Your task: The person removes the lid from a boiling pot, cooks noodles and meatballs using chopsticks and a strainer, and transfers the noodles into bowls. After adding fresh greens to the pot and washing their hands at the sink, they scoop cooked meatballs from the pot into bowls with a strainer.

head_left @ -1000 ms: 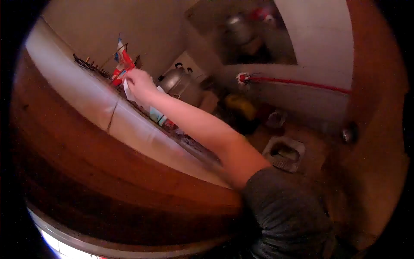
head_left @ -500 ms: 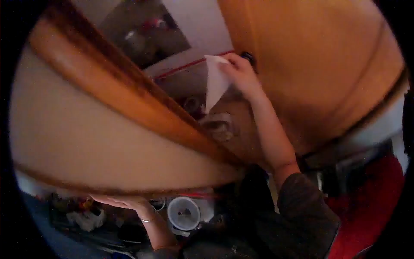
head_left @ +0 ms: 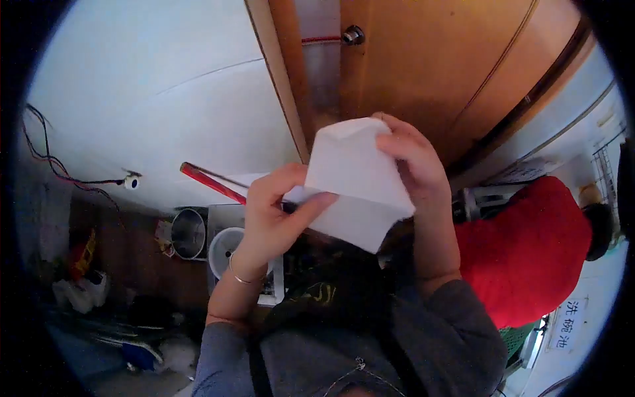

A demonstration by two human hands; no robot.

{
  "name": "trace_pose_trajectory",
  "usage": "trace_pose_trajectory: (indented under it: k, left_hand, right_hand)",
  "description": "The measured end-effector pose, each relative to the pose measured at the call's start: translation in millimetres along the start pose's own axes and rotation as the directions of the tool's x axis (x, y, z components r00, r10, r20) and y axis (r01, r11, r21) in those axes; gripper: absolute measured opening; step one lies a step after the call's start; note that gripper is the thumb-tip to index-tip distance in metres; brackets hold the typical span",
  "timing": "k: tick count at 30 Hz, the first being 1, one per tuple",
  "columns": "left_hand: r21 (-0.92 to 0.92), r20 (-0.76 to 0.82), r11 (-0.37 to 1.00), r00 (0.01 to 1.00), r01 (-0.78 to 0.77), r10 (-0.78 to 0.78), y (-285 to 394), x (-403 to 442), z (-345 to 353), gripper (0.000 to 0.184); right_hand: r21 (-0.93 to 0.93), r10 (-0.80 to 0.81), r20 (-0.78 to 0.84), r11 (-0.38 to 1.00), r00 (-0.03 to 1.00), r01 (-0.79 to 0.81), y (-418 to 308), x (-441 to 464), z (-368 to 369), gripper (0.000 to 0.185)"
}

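A creased white paper sheet (head_left: 357,178) is spread between my two hands in front of my chest. My left hand (head_left: 278,212) pinches its left edge between thumb and fingers, a thin bracelet on the wrist. The upper right edge is gripped by my right hand (head_left: 417,159), some of whose fingers are hidden behind the paper. Behind my left hand, a red bar (head_left: 213,183) slants down to the right; whether that hand touches it I cannot tell.
A wooden door (head_left: 423,66) with a round knob (head_left: 353,35) stands ahead. At right, a person in a red top (head_left: 522,255) bends close by. A metal pot (head_left: 188,233) and a white bucket (head_left: 225,246) are at lower left. Cables (head_left: 66,173) hang along the white wall (head_left: 165,66).
My left hand has come up from the lower left and now grips the paper too. The paper has moved closer and is opened wider. My view has turned away from the near wooden panel.
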State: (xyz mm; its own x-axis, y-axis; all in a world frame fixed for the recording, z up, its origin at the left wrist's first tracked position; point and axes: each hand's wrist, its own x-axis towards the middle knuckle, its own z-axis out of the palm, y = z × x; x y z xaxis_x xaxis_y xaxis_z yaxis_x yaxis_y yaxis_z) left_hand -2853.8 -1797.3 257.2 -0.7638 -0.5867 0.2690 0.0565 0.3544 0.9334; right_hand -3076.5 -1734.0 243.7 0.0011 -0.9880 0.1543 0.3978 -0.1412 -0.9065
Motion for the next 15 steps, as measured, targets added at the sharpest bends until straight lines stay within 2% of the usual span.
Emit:
trace_pose_trajectory:
  k: [1, 2, 3, 4, 5, 6, 7, 8, 9, 10, 11, 12, 13, 14, 15]
  left_hand:
    - [-0.006, -0.093, 1.0, 0.995, -0.03, 0.029, -4.8, -5.3, -5.1, 0.029]
    - [-0.011, -0.186, 0.998, 0.981, -0.056, 0.053, -7.2, -5.9, -10.2, 0.018]
    - [0.212, -0.209, 0.964, 0.956, -0.162, 0.207, 21.2, 17.0, 0.8, 0.017]
    - [0.215, -0.217, 0.962, 0.953, -0.166, 0.213, 30.2, 21.0, 3.1, 0.017]
    - [0.364, -0.278, 0.891, 0.881, -0.273, 0.383, 30.2, 20.9, -0.2, 0.017]
    - [0.517, -0.3, 0.785, 0.787, -0.341, 0.539, 34.8, 21.4, -4.0, 0.017]
    - [0.589, -0.269, 0.726, 0.762, -0.354, 0.59, 42.1, 26.6, -3.0, 0.012]
    - [0.592, -0.269, 0.725, 0.761, -0.352, 0.59, 47.3, 22.1, -2.6, 0.012]
    - [0.319, -0.35, 0.919, 0.872, -0.233, 0.342, 53.3, 13.2, 0.2, 0.007]
    - [0.017, -0.35, 0.998, 0.934, -0.067, 0.069, 62.5, 11.0, 3.8, 0.008]
    - [-0.067, -0.211, 0.992, 0.973, -0.111, 0.094, 76.7, 14.6, 0.1, 0.011]
    - [-0.151, -0.071, 0.979, 0.989, -0.14, 0.13, 89.5, 20.0, -4.1, 0.017]
    - [-0.455, -0.21, 0.827, 0.942, -0.33, 0.261, 97.1, 33.5, 14.9, 0.023]
    - [-0.666, -0.376, 0.548, 0.862, -0.506, 0.339, 99.9, 50.5, 32.7, 0.031]
    - [-0.749, -0.317, 0.445, 0.855, -0.491, 0.409, 98.6, 64.9, 35.3, 0.031]
  right_hand:
    - [-0.248, -0.061, -0.175, 0.969, 0.983, 0.017, 8.9, 5.0, 2.9, 0.049]
    - [-0.255, -0.056, -0.17, 0.967, 0.984, 0.011, 13.9, 8.9, 5.9, 0.049]
    - [-0.271, -0.195, -0.083, 0.948, 0.977, 0.166, -15.7, 4.4, -3.5, 0.047]
    - [-0.28, -0.337, 0.007, 0.903, 0.941, 0.325, -20.0, -1.2, -0.6, 0.046]
    - [-0.347, -0.419, 0.134, 0.829, 0.898, 0.439, -18.9, -3.9, 10.2, 0.037]
    - [-0.338, -0.42, 0.138, 0.831, 0.897, 0.442, -23.8, -3.0, 12.3, 0.037]
    - [-0.514, -0.299, 0.27, 0.759, 0.915, 0.4, -34.3, -4.7, 4.7, 0.033]
    - [-0.669, -0.151, 0.367, 0.642, 0.918, 0.374, -34.8, -4.0, 0.5, 0.03]
    - [-0.526, -0.149, 0.31, 0.796, 0.939, 0.299, -32.0, -1.1, -4.9, 0.033]
    - [-0.281, -0.303, 0.436, 0.849, 0.847, 0.448, -30.2, 8.7, -26.6, 0.031]
    - [0.039, -0.339, 0.531, 0.925, 0.777, 0.378, -30.9, 29.4, -44.2, 0.032]
    - [0.343, -0.403, 0.6, 0.91, 0.691, 0.232, -31.5, 52.7, -62.1, 0.034]
    - [0.295, -0.338, 0.312, 0.923, 0.888, 0.248, -26.4, 68.8, -84.8, 0.038]
    - [0.245, -0.25, -0.017, 0.938, 0.968, 0.246, -19.5, 88.9, -112.2, 0.041]
    - [0.176, -0.16, -0.14, 0.967, 0.977, 0.183, -11.2, 132.6, -147.3, 0.043]
